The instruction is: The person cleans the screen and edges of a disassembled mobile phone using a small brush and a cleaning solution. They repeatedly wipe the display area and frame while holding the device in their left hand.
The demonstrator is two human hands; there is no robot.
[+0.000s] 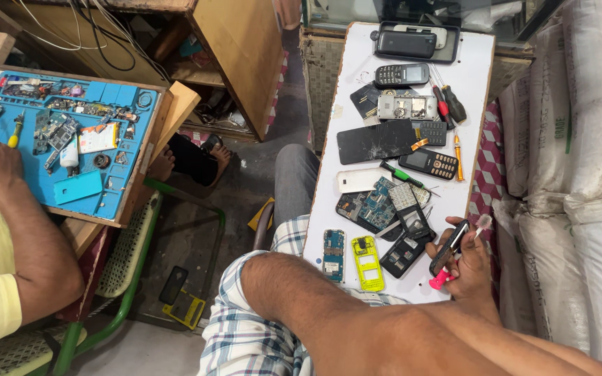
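Both hands meet at the near right corner of the white board (pixel 468 63), where the left hand (pixel 469 268) wraps its fingers around a small dark phone part (pixel 449 245) and steadies it just above the board's edge. The right hand is mostly hidden behind the left hand and forearm — its fingers appear closed on a pink-handled brush (pixel 442 279), whose pale bristle tip (pixel 483 222) shows just right of the part, but I cannot tell the exact grip. To do this brushing well, I judge the part should stay pinched by its edges so the worked face remains bare, and the strokes should run lightly along its length, away from the loose circuit boards (pixel 377 205) and the yellow keypad frame (pixel 367 262) lying close by on the board. The part's long axis runs diagonally — lower end near the palm, upper end pointing up and right, away from the person, towards the white sacks (pixel 580 139). It is tilted, not flat.
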